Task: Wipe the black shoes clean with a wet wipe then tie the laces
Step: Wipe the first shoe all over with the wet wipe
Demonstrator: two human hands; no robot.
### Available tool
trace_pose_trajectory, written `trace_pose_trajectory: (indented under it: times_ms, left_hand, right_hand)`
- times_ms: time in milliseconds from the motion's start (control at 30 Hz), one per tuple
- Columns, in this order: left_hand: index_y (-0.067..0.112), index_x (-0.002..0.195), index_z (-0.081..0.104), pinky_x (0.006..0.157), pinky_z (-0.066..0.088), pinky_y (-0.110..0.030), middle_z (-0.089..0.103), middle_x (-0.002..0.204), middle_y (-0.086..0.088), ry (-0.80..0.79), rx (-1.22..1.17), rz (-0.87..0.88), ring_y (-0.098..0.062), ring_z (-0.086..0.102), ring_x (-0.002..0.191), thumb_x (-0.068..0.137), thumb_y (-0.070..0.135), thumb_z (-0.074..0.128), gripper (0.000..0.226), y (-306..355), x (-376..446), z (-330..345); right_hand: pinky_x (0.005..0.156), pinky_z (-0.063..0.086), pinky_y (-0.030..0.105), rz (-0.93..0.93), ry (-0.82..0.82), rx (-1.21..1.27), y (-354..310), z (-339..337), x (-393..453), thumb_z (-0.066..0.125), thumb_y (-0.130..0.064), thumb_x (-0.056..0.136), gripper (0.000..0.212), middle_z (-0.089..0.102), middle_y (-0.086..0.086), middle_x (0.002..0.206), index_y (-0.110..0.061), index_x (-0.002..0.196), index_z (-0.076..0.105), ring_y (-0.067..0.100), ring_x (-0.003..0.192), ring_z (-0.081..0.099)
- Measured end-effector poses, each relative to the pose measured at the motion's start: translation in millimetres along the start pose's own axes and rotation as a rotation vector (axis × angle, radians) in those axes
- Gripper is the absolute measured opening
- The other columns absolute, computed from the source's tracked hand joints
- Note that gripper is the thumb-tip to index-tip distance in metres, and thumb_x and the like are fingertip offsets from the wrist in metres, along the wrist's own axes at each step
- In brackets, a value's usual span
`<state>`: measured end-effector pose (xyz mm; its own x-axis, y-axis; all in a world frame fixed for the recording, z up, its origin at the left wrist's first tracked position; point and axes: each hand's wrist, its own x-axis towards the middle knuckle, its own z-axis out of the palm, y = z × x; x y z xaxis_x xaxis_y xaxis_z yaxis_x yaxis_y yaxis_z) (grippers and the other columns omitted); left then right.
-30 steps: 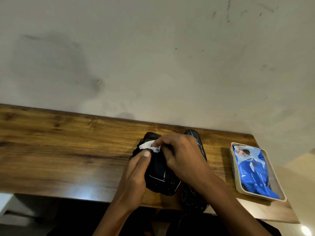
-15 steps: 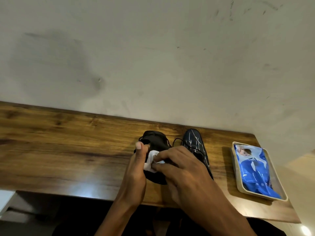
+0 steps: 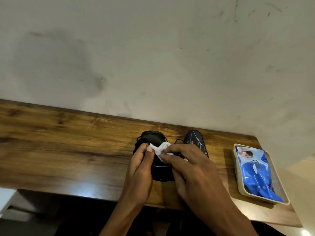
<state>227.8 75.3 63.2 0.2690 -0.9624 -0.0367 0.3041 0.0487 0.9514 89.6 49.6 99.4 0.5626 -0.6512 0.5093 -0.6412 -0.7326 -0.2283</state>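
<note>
Left half of the wooden bench [image 3: 59, 150]: bare, wall behind the far edge.

Left hand [image 3: 140, 169]: curled against the left flank of the near shoe [image 3: 156, 142], thumb and forefinger pinching one end of the wet wipe [image 3: 161, 149]. This shoe sits right of bench centre, between the far and front edges, toe away from the person.

Right hand [image 3: 190, 169]: fingers bent over the shoe's top, tips pressing the other end of the wipe down onto it. Wipe bunched, stretched between both hands across the lacing area.

Second shoe [image 3: 196, 139]: just beside the first on its right, partly under the right hand, pale streaks on the toe. Loose lace ends [image 3: 179, 141] between the two; not tied.

Right end of bench: cream tray [image 3: 237, 176] holding the blue wipes pack [image 3: 255, 171].

Handling, judged: the shoe looks light, with a soft upper that would yield under pressure; brace it at the sides. The wipe is limp, damp, apt to tear or ball up; keep it folded under flat fingertips. Laces thin and floppy; take them at the ends.
</note>
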Motion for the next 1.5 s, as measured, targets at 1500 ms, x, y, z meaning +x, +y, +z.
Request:
trace_pose_trajectory:
  times_ms: [1500]
  left_hand:
    - [0.026,0.137,0.054,0.09,0.049,-0.024,0.064,0.125,0.01,0.168,-0.073,-0.188,-0.006,0.062,0.113,0.086,0.045,0.056,0.055,9,-9,15]
  right_hand:
    - [0.086,0.052,0.014,0.107,-0.052,0.371,48,-28,16,0.065,0.01,0.084,0.039,0.073,-0.018,0.105,-0.023,0.097,0.08,0.001,0.103,0.067]
